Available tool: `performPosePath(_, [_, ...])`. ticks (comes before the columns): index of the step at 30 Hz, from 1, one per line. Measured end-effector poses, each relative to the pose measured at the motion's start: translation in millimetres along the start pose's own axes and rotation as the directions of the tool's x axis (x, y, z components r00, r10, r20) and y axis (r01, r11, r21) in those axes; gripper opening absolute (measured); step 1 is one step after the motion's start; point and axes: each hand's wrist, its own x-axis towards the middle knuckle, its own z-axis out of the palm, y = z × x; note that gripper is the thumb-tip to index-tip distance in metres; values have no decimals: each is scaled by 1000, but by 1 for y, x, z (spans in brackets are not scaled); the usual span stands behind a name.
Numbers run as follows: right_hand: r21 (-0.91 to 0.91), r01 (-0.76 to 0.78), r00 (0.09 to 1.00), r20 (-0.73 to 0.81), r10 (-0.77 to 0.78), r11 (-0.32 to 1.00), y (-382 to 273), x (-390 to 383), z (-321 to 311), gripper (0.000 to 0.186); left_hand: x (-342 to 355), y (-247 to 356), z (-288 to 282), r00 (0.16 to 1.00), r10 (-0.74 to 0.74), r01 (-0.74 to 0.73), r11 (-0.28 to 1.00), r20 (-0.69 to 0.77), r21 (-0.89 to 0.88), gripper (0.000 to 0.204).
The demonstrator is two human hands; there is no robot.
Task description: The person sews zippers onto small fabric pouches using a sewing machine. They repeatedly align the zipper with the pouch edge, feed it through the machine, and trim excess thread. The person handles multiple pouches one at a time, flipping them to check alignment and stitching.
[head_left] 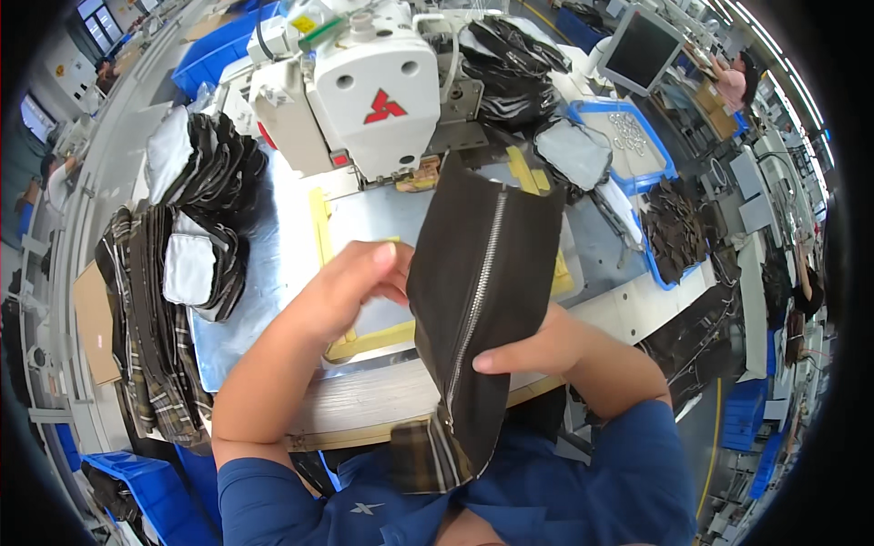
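Cloth panel | dark, silver zip, plaid end | right grip clasps it | left grip half-curled, hold unclear

Bright, even light; we note ceiling lights far right, glare off the metal tabletop at left, near plaid cloth soft, edges bowed, corners black

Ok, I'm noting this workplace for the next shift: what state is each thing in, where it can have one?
Zip: looks closed where visible
Dark cloth piece: held up, plaid end hanging
Right hand: gripping the cloth, thumb in front
Left hand: fingers curled by the cloth's edge; grip unclear
Screen: dark
Blue box: open, cloth inside
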Motion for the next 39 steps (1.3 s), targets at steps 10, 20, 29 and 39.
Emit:
performPosePath(10, [0,135,975,-181,-133,991,-29,97,-43,54,14,2,-6,996,-11,15,999,-90,36,31])
performPosePath(20, [-37,57,992,-107,-60,998,-33,78,-49,54,8,-6,12,976,193,-126,874,-98,470,24])
performPosePath(29, [-173,16,997,-77,-30,985,-36,76,-53,54,8,-10,25,960,267,-264,770,82,580,20])
performPosePath(39, [-493,74,992,-51,-114,867,-29,70,-42,42,-15,-19,13,702,697,-331,141,144,933,51])
